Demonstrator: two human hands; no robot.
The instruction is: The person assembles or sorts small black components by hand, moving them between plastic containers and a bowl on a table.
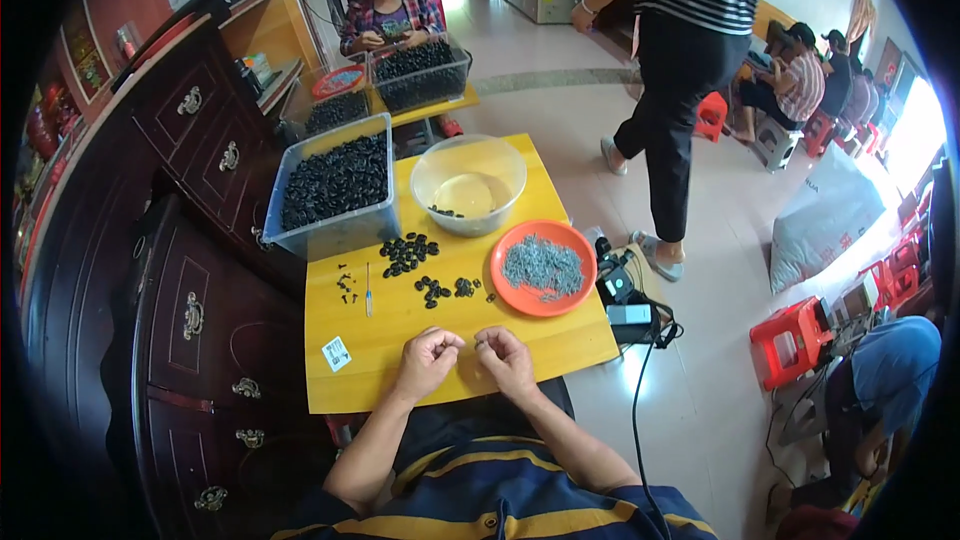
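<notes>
Over the front part of the yellow table (375, 380), my left hand (428, 360) and my right hand (506, 362) face each other a short way apart. Both are closed, thumbs against curled fingers. A small dark bit shows at the right fingertips, too small to name; what the left fingers hold, if anything, is hidden. Beyond them lie small piles of black oval parts (433, 291). A thin screwdriver-like tool (369, 292) rests beside a few small black pieces (346, 283). An orange plate (505, 295) right of the piles bears many small grey metal pieces (543, 267).
A clear bin (335, 233) full of black parts and a round clear tub (468, 162) stand at the table's back. A dark cabinet (215, 330) borders the left. Cables and a black device (617, 280) sit at right. One person (690, 50) stands nearby; others sit working.
</notes>
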